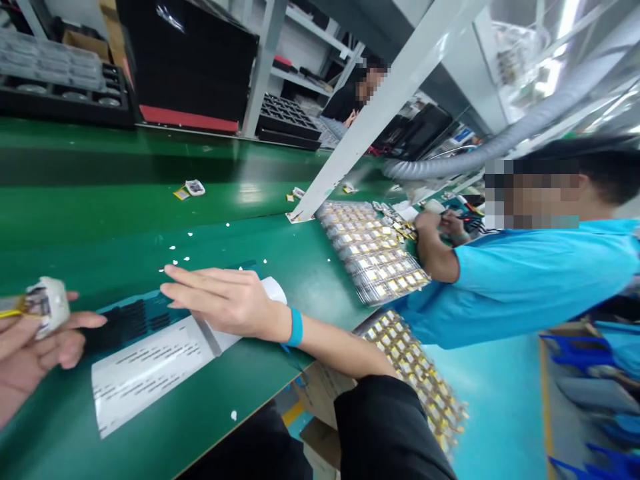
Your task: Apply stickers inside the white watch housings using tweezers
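My left hand (35, 353), at the left edge, grips a small white plastic casing (57, 307) with electronics inside. A yellow-edged battery (11, 305) is attached to it, between thumb and fingers. My right hand (230, 300), wearing a blue wristband (296, 327), hovers over or rests on a sheet of stickers; contact is unclear. Its fingers are stretched out toward the left, and the thumb is hidden. Beneath it lie a white backing sheet (150, 373) with rows of dark marks and a dark strip of black stickers (133, 323). The far end of the white sheet curls up.
Small white scraps (187, 259) dot the green bench (75, 233). Another casing with battery (195, 188) lies further back. A white post (350, 147) stands on the bench. Trays of parts (373, 250) sit at right, beside a co-worker in a blue shirt (540, 273).
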Motion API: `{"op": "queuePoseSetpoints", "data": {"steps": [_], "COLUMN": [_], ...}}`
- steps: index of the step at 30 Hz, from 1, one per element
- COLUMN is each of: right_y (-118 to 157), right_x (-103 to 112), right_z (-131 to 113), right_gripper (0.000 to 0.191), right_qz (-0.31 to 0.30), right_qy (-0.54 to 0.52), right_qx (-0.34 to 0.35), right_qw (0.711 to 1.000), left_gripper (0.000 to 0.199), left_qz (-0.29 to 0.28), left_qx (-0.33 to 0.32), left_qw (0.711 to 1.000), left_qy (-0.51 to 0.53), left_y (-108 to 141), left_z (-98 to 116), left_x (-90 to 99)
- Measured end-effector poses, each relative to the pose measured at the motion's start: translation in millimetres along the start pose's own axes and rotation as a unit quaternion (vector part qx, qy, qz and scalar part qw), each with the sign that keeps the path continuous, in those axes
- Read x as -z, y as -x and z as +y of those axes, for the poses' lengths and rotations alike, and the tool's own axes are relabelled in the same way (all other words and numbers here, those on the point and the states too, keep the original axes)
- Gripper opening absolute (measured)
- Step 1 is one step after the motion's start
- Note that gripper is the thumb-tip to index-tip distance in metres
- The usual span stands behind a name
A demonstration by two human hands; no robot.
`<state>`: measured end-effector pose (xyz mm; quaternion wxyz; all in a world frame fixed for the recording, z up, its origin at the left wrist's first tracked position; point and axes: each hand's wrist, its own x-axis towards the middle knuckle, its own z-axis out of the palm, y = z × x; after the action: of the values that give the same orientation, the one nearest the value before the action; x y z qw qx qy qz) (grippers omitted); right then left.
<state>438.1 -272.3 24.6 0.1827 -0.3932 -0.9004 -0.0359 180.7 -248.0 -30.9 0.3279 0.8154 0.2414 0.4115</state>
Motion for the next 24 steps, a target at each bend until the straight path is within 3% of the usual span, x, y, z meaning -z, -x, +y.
{"op": "queuePoseSetpoints", "data": {"steps": [3,5,9,10,12,16,24], "right_y": [3,7,15,16,16,14,13], "right_x": [-1,-2,2,4,6,7,8], "right_z": [0,0,-6,-9,-14,-23,-32], "right_gripper": [0.033,0.033,0.022,0.02,0.017,0.02,0.022], "right_qz": [-0.02,0.007,0.171,0.198,0.205,0.17,0.111], "right_qy": [0.013,0.02,-0.004,-0.024,-0.062,-0.121,-0.139], "right_qx": [0.024,0.054,0.128,0.14,0.157,0.195,0.205], "right_qw": [0.999,0.998,0.977,0.97,0.964,0.958,0.962], "left_gripper": [0.052,0.044,0.027,0.032,0.035,0.034,0.044], "left_qz": [0.0,0.013,0.08,0.06,0.093,0.145,0.154], "left_qx": [0.053,0.115,0.302,0.345,0.405,0.436,0.447], "left_qw": [0.996,0.984,0.929,0.913,0.873,0.833,0.824], "left_qy": [0.074,0.138,0.198,0.209,0.255,0.309,0.312], "left_y": [-1,7,20,18,9,-3,-3], "left_z": [-22,-22,25,40,62,73,81], "left_x": [1.1,4.5,8.7,7.8,4.3,-1.5,-4.6]}}
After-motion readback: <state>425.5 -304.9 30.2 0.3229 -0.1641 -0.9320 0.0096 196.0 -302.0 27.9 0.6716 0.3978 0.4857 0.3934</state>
